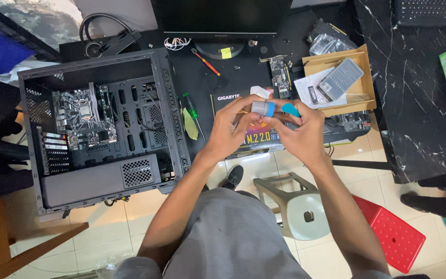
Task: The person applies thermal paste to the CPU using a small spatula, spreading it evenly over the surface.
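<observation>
My left hand (232, 130) and my right hand (301, 133) meet in front of me above a motherboard box (228, 97). Between the fingertips of both sits a small grey syringe-like tube (260, 108) with a blue end; the left fingers pinch the grey body. My right hand also has a blue cap-like piece (290, 109) at its fingertips. An open black computer case (99, 129) lies on its side to the left, with a motherboard (83, 116) mounted inside.
A green-handled screwdriver (192, 112) and a red-handled one (206, 62) lie on the black desk. A cardboard box (360, 77) with a bit case, a graphics card (281, 76) and a monitor stand (218, 49) sit behind. Below are a grey stool (300, 206) and a red stool (393, 235).
</observation>
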